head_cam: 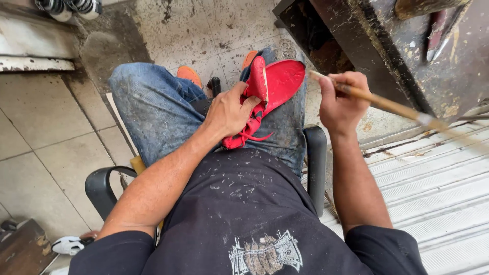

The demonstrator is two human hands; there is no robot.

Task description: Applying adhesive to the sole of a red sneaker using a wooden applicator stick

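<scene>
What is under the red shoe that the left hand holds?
The red shoe rests on the jeans over the right thigh. The left hand covers its rear part, so what lies beneath there is hidden.

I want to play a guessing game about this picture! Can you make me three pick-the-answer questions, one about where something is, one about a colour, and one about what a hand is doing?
1. Where does the red lace-up shoe upper rest?
A. On the tiled floor
B. On the person's lap
C. On the dark stained workbench

2. What colour is the flat sole piece beside that upper?
A. Red
B. Blue
C. White

3. What is the right hand doing?
A. Lying open and empty
B. Gripping the long wooden-handled brush
C. Pulling a lace

Answers:
1 B, since the left hand presses the upper down on the blue jeans.
2 A, since it shows the same bright red as the upper.
3 B, since the fingers are closed round the handle, which sticks out on both sides of the fist.
</scene>
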